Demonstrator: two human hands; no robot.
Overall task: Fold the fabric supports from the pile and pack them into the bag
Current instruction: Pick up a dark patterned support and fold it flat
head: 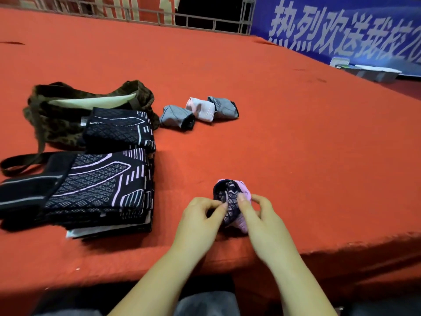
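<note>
Head-worn view, forward and downward.

The place looks like a school hall or event venue. A broad platform covered in red cloth fills the view, a blue banner with large white Chinese characters hangs at the far right, and a metal railing runs along the far edge.

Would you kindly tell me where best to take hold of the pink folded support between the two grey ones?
Probably from above, fingers across the short width of the pink folded support; grey supports crowd both ends, leaving near and far sides open.
</note>
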